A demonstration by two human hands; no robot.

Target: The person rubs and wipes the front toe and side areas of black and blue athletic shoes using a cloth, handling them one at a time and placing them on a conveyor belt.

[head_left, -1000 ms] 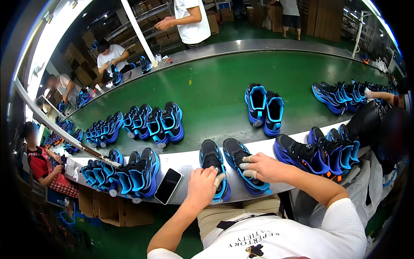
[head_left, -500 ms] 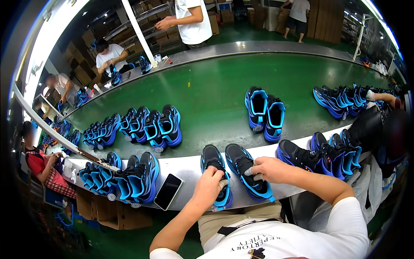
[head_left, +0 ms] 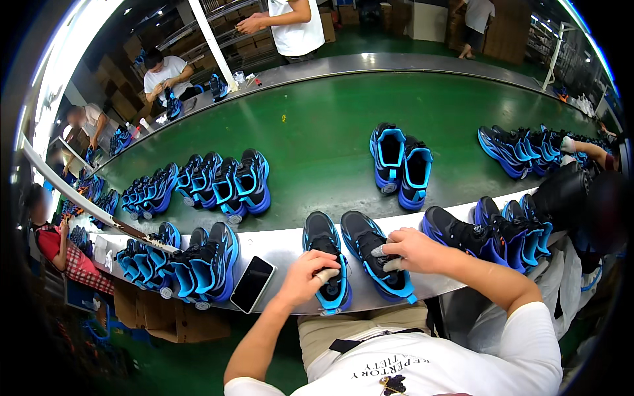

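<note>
1. Green conveyor belt (head_left: 330, 132) runs before you, and a metal ledge (head_left: 277, 247) lies along its near edge.
2. Your left hand (head_left: 305, 277) is closed over the left shoe (head_left: 325, 254).
3. Your right hand (head_left: 409, 249) grips the right shoe (head_left: 373, 254).
4. Both black-and-blue shoes stand side by side on the ledge.
5. Beside the left shoe lies a dark phone (head_left: 252, 284).

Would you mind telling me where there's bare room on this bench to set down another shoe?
The metal ledge is bare between the phone and the left shoe. The green belt is open mid-way. Crowded: shoe clusters at far left and right.
</note>
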